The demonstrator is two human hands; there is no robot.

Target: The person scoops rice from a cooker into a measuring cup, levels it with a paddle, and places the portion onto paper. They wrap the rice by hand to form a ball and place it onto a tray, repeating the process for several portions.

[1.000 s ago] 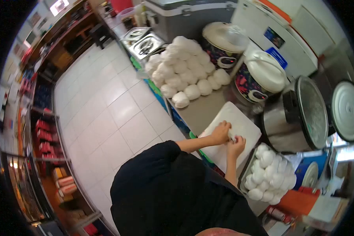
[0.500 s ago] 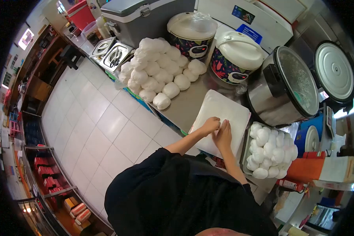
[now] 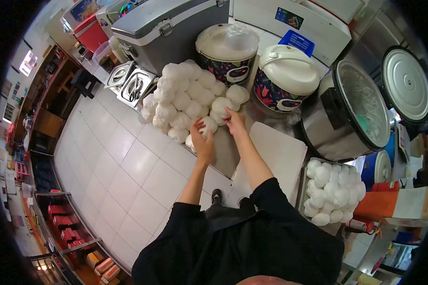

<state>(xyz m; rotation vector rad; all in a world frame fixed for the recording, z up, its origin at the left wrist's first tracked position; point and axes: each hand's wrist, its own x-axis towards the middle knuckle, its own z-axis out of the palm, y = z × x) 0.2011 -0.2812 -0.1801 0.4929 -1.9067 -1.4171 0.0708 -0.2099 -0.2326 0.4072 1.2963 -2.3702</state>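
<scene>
A large pile of white round bundles (image 3: 180, 100), in what looks like thin plastic, is stacked on the table. My right hand (image 3: 235, 122) is at the pile's right side, its fingers closed against the edge of one white bundle (image 3: 222, 107). Lower and to the left, my left hand (image 3: 204, 145) has thumb and fingers apart around the near side of another white bundle (image 3: 208, 125). Under my right forearm lies a stack of white sheets (image 3: 278, 149), partly covered by the arm.
Two flowered rice cookers (image 3: 227, 54) (image 3: 285, 80) stand behind the pile. A big steel pot (image 3: 321, 128) holds white contents, its lid raised. More white bundles (image 3: 335, 190) fill a tray at right. A grey cooler (image 3: 150, 28) and metal pans (image 3: 137, 85) stand at left.
Both hands have left the sheet stack and moved up and left to the pile of white bundles. They were together on the sheets and are now apart.
</scene>
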